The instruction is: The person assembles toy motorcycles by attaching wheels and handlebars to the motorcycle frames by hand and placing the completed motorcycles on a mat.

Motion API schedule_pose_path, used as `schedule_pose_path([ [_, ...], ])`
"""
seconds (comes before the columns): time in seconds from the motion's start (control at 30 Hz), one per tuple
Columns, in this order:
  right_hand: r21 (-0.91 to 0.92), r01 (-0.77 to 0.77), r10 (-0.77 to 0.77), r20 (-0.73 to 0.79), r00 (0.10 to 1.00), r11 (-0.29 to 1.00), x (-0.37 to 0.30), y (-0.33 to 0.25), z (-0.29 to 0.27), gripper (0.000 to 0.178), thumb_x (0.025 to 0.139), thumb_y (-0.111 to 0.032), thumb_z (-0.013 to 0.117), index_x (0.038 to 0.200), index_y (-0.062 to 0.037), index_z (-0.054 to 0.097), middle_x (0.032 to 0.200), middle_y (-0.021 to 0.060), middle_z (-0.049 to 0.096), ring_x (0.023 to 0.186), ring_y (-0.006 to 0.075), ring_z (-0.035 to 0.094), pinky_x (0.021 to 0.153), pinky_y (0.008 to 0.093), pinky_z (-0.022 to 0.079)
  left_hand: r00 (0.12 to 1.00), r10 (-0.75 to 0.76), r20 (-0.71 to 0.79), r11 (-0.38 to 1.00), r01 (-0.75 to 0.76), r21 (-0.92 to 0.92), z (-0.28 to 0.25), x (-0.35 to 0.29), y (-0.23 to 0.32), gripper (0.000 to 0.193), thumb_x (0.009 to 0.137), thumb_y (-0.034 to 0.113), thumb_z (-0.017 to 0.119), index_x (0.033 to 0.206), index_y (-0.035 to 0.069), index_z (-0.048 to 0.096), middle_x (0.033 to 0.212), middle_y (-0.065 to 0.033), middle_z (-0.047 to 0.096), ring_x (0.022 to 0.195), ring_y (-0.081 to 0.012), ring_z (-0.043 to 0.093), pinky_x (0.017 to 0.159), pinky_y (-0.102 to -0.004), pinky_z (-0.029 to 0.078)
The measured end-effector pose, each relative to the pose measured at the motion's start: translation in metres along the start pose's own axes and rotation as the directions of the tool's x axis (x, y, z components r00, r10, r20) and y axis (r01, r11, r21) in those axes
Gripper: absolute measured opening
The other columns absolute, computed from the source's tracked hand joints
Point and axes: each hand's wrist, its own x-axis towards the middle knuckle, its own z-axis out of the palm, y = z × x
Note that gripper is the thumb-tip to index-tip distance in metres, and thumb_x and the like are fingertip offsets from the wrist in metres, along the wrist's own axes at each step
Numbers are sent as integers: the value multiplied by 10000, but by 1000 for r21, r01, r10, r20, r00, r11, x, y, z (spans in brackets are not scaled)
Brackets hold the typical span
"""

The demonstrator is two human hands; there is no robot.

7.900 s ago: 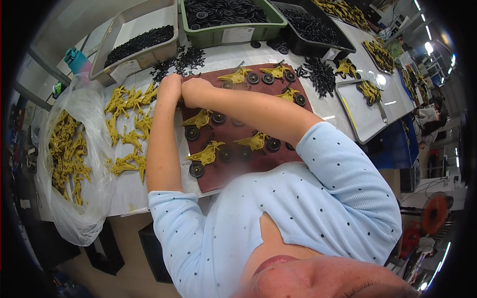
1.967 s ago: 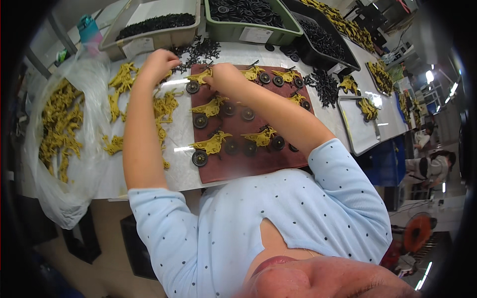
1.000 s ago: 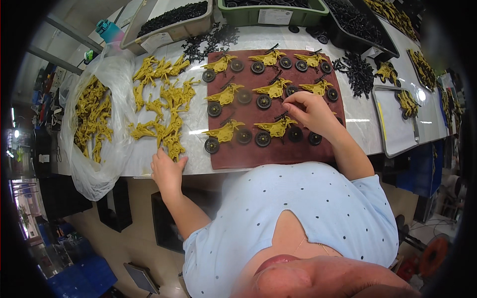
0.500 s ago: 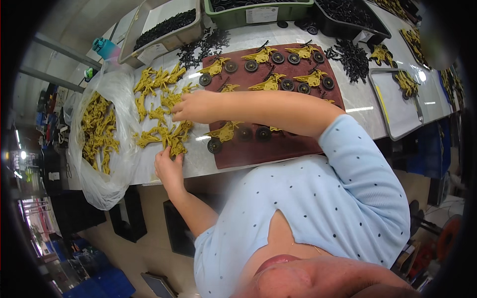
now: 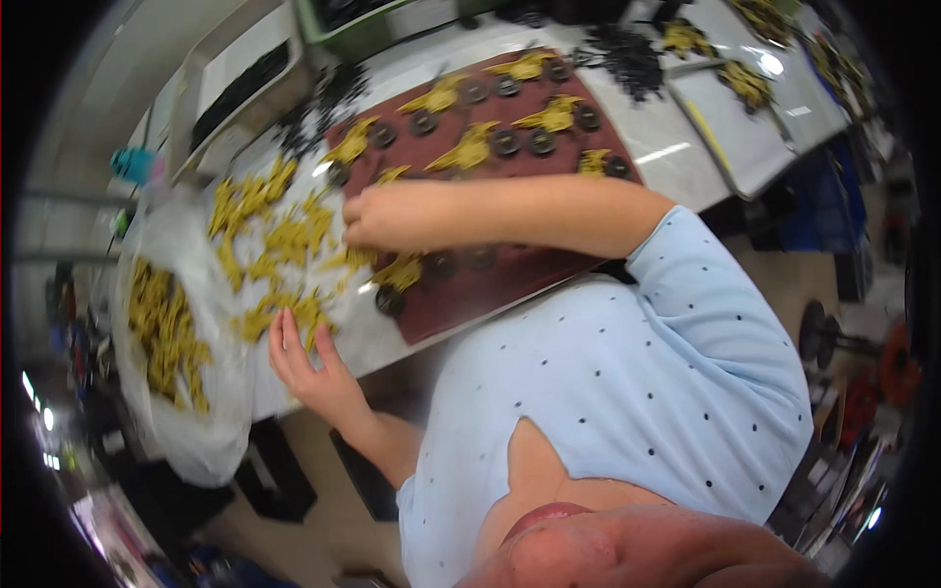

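My right hand (image 5: 392,217) reaches across the left edge of a dark red mat (image 5: 470,294), its fingers curled closed. Yellow plastic shows just under its fingertips; whether they grip it is hidden. Closer to the table's front edge, my left hand (image 5: 316,374) is open, fingers and thumb apart, beside loose yellow toy motorcycle bodies (image 5: 284,318). More yellow bodies (image 5: 297,235) lie spread over the white table left of the mat. On the mat are rows of yellow bodies (image 5: 467,149) with black toy wheels (image 5: 505,143) by them. The picture is blurred by motion.
A clear plastic bag (image 5: 211,441) full of yellow parts (image 5: 162,328) sits at the left. Behind are a grey bin (image 5: 184,127), a green bin (image 5: 365,37) and piles of small black parts (image 5: 627,61). A tray (image 5: 730,127) stands at the right.
The whole view has turned and slid. My right hand has moved right from the loose yellow bodies to the mat's edge. My left hand's fingers have spread and come away from a yellow body.
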Motion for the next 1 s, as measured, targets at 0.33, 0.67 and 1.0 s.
schedule_pose_path([
  [0.33,-6,-232,229,-131,965,973,-58,-33,-4,118,765,-135,600,834,-41,622,855,110,609,806,298,620,691,368,523,749,486,450,864,-490,-117,52,8,34,487,838,181,662,1287,42,534,1201,-137,594,1105,-323,536,943,-415,377],
  [0.67,435,-261,314,-52,948,862,-89,-35,-14,560,696,-258,767,1165,-21,570,1167,173,544,1091,342,535,897,406,460,718,585,378,811,-521,-264,61,9,22,449,824,222,669,1212,13,584,1144,-140,612,1061,-313,558,938,-404,365],
  [1.0,347,-447,479,-8,878,825,-92,-28,-12,336,810,-170,677,1128,-74,624,1015,111,609,939,298,593,803,375,492,785,467,406,884,-397,-248,68,9,18,333,749,122,712,1066,36,656,1083,-81,643,1038,-235,589,911,-365,351],
])
